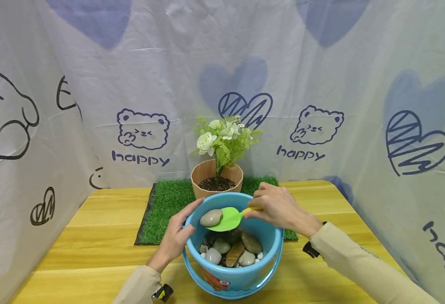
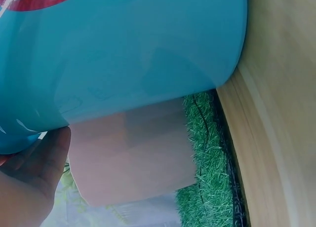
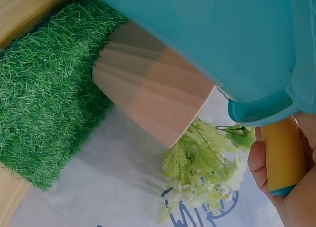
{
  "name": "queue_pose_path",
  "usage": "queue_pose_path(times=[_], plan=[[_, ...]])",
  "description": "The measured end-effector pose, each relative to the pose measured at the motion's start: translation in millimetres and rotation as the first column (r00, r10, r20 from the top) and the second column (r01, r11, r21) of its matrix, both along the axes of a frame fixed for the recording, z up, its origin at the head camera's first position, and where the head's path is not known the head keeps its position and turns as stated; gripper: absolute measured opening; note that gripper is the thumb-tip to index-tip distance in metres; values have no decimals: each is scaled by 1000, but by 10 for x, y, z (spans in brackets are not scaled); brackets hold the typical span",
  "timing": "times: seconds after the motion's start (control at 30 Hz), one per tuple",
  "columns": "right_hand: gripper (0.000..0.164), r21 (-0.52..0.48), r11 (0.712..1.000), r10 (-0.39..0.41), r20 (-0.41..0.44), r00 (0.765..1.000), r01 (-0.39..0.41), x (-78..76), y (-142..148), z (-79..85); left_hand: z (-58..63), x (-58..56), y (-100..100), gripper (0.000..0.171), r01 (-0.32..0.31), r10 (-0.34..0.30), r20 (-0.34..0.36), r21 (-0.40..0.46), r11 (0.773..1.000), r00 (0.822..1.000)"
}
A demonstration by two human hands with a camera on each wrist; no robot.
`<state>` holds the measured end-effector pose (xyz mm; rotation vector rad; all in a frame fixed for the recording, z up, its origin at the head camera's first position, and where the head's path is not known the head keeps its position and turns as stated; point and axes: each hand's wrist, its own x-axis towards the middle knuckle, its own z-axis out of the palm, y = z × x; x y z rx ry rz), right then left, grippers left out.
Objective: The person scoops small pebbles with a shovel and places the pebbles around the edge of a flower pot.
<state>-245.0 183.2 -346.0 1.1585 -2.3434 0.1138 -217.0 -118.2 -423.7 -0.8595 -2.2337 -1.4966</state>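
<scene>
A blue bucket (image 1: pixel 234 270) with several smooth stones (image 1: pixel 235 253) inside stands on the table. My left hand (image 1: pixel 176 232) holds its left rim, the fingers along the edge; the left wrist view has this hand (image 2: pixel 37 172) at the rim too. My right hand (image 1: pixel 277 207) grips the yellow handle (image 3: pixel 282 155) of a toy shovel with a light green blade (image 1: pixel 230 219). A grey stone (image 1: pixel 211 218) lies on the blade, within the bucket's mouth and above the other stones.
Behind the bucket, a tan flowerpot (image 1: pixel 201 175) with dark soil and white flowers (image 1: pixel 222 137) stands on a green turf mat (image 1: pixel 165 211). Printed cloth (image 1: pixel 184 84) hangs round the wooden table (image 1: pixel 104 236). The bucket's blue handle (image 1: pixel 273 272) hangs down at the front.
</scene>
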Motion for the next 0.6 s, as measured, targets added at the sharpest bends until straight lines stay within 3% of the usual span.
queue_pose_path(times=[0.6], plan=[[28, -50, 998, 22, -58, 998, -25, -4, 121, 84, -11, 3, 18, 67, 12, -13, 16, 47, 999, 1000]])
